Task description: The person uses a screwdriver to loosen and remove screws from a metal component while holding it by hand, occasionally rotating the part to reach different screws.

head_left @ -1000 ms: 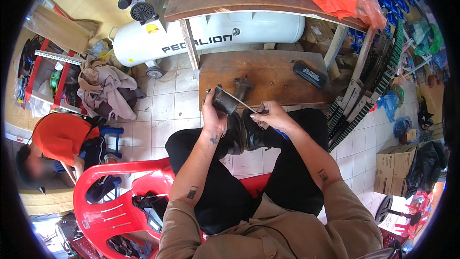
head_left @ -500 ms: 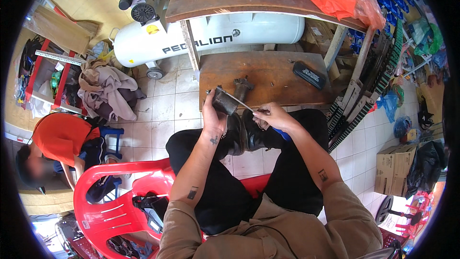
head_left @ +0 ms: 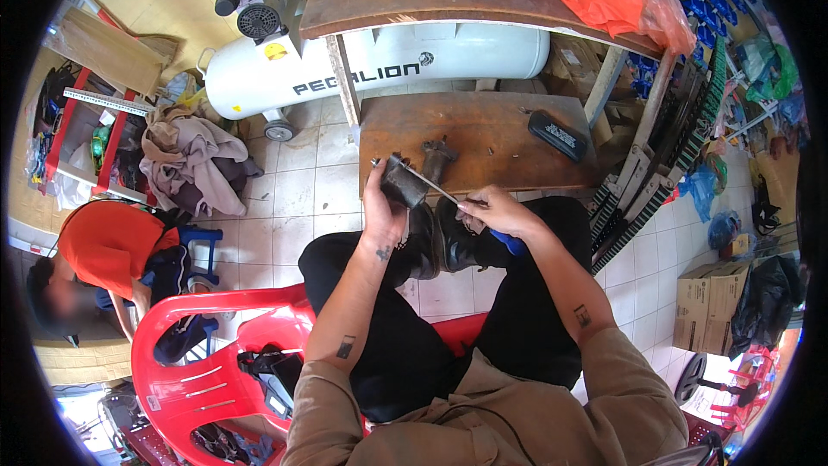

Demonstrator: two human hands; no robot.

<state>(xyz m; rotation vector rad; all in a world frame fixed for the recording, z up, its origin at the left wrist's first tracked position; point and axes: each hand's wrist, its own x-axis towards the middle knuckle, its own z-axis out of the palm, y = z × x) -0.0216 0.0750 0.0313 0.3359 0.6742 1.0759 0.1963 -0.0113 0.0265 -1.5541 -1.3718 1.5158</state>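
Workbench of brown wood, tiled floor, white compressor tank

The right hand covers most of the blue handle of the screwdriver. The tip of this tool is hidden behind the dark metal part, so the contact point is not clear. The left hand hides the lower side of that part.

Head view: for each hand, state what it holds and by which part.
Left hand grips a dark metal part from below. Right hand holds a screwdriver by its blue handle.
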